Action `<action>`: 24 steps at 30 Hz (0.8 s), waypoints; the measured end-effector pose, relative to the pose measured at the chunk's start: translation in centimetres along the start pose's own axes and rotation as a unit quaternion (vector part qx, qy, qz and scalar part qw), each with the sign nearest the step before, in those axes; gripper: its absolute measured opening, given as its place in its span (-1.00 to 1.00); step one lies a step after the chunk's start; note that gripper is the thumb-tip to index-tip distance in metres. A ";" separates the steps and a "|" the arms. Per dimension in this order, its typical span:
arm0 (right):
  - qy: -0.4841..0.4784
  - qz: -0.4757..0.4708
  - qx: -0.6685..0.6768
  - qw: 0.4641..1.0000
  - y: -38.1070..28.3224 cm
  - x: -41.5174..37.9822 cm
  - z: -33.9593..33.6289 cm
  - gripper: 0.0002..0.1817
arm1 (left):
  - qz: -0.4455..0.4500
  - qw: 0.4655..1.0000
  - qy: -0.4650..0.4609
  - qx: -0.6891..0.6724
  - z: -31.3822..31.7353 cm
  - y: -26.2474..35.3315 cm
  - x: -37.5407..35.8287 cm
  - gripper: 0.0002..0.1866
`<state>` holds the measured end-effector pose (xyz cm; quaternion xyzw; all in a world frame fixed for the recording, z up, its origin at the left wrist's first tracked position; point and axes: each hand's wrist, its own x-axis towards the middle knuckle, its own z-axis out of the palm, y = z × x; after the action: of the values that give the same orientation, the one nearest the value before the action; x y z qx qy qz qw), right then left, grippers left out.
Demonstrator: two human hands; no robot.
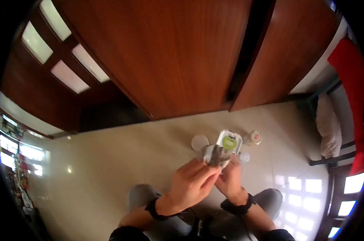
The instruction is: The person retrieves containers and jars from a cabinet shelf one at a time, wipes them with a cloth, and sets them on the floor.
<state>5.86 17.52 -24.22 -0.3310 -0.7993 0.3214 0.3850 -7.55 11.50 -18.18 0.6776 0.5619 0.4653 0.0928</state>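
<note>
Person sat on a pale tiled floor [109,160], knees in grey trousers [144,195] at bottom of view, both hands raised just above the knees & meeting over a small grey crumpled thing [217,155], prob a wipe or bit of cloth; can't tell exactly what. Left hand [192,180] had fingers curled & drawn together, tips pinching the near edge of the grey thing. Right hand [230,178] sat just beside it, touching, fingers folded up under/behind the same grey thing; grip partly hidden by the left hand, but it looked closed on it. Both wrists wore black bands [235,208]. Taking the grey thing as landmark: directly behind it, nearly touching in the view, lay a white wipes packet [230,140] w/ a green round label on its lid; to the left of it a flat white round lid [199,142] on the floor; behind & to the right a small jar [254,137] w/ pale cap; just right of it a small clear round piece [244,156], too small to id. Well behind it stood big reddish-brown wooden doors [170,56]. Far right of it, a red cloth [352,68] hung over a dark frame w/ a whitish bundle [328,126] below.
</note>
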 end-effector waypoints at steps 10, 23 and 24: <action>0.192 -0.045 -0.112 0.974 1.0 1.9 -2.8 -0.67 | -0.063 0.990 -0.055 -0.116 2.2 1.6 -0.2 -0.62; 0.200 -0.015 -0.144 0.969 0.5 1.9 -5.9 -0.72 | -0.109 0.985 -0.007 0.135 5.3 1.6 1.4 -0.87; 0.207 0.003 -0.127 0.970 0.3 1.8 -6.1 -0.73 | -0.078 0.985 0.022 0.155 5.5 2.2 2.0 -0.86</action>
<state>10.14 20.67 -20.75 -0.4385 -0.7355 0.1431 0.4963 -2.11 14.56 -18.73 0.6279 0.6799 0.3786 0.0104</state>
